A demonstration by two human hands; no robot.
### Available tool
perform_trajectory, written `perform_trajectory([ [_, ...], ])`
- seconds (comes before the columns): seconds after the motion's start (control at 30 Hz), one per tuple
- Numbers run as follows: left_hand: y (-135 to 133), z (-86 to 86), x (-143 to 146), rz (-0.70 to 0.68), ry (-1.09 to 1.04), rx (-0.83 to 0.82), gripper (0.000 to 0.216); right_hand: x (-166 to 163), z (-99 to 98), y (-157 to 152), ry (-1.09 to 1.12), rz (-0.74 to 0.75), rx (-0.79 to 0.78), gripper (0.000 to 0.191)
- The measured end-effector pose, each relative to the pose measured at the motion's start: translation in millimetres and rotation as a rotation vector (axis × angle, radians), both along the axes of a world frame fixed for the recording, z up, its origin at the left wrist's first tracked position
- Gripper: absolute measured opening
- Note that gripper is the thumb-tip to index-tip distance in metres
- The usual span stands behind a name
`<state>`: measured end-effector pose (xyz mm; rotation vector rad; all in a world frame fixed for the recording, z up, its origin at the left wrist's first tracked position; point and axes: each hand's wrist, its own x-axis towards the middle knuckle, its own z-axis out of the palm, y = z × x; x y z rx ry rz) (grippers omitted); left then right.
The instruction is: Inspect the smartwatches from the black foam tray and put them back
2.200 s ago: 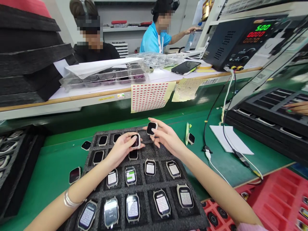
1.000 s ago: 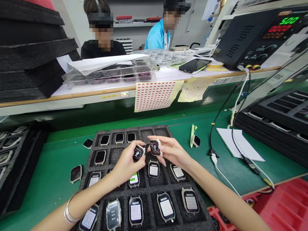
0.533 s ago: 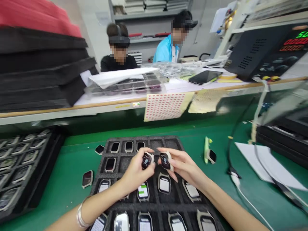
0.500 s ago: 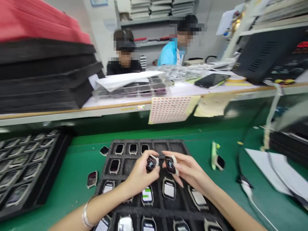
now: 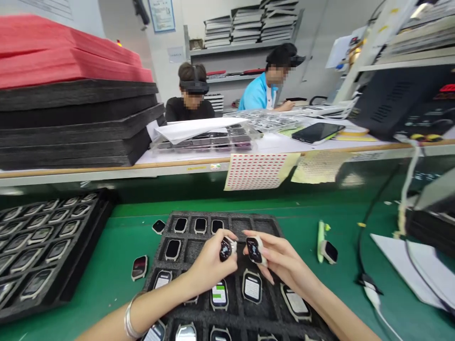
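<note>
My left hand [image 5: 216, 258] is closed around a smartwatch body [image 5: 226, 249] whose dark screen shows a lit picture. Close beside it, my right hand [image 5: 277, 253] grips a second smartwatch body [image 5: 254, 250] by its edges, its screen also lit. Both are held above a black foam tray [image 5: 237, 310]. Several strapless watches lie in the tray's compartments, among them one with a white and green screen [image 5: 219, 294] and one showing white text [image 5: 252, 287]. My forearms cover part of the tray. A silver bangle [image 5: 130, 322] circles my left wrist.
Another full watch tray [image 5: 64, 284] stands at left. Loose watches [image 5: 139, 267] lie beside the middle tray, and another watch [image 5: 330, 252] rests by a green tool [image 5: 320, 241]. A cable [image 5: 371, 296] and papers [image 5: 412, 267] are at right. Two people sit beyond the shelf [image 5: 185, 166].
The whole view has shifted, so the scene sits slightly lower and further right. Both hands keep hold of their watches, in nearly the same pose over the tray.
</note>
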<state>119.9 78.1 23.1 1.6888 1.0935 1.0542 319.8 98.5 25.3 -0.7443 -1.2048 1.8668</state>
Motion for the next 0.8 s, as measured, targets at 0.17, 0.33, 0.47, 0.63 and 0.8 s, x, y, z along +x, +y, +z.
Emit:
perform_trajectory([
  [0.17, -2.2, -4.6, -0.3, -0.018, -0.046, -0.066, 0.030, -1.1, -1.3, -3.5, 0.028, -0.008, 0.024, 0.051],
  [0.33, -3.8, -4.8, -1.4, -0.031, -0.005, -0.063, 0.028, -0.5, -1.5, -3.9, 0.045, 0.007, 0.030, 0.047],
  [0.47, -3.5, -3.2, -2.5, -0.027, 0.016, -0.055, 0.029, 1.0, -0.9, -2.7, 0.037, 0.031, 0.047, 0.043],
  [0.63, -2.7, -1.3, -2.7, -0.035, 0.056, -0.033, 0.029, 1.0, -2.1, -2.1, 0.033, 0.032, 0.055, 0.043],
  [0.8, -2.5, 0.1, -2.7, -0.019, 0.046, -0.019, 0.030, 1.3, -2.7, -2.9, 0.030, 0.008, 0.048, 0.043],
])
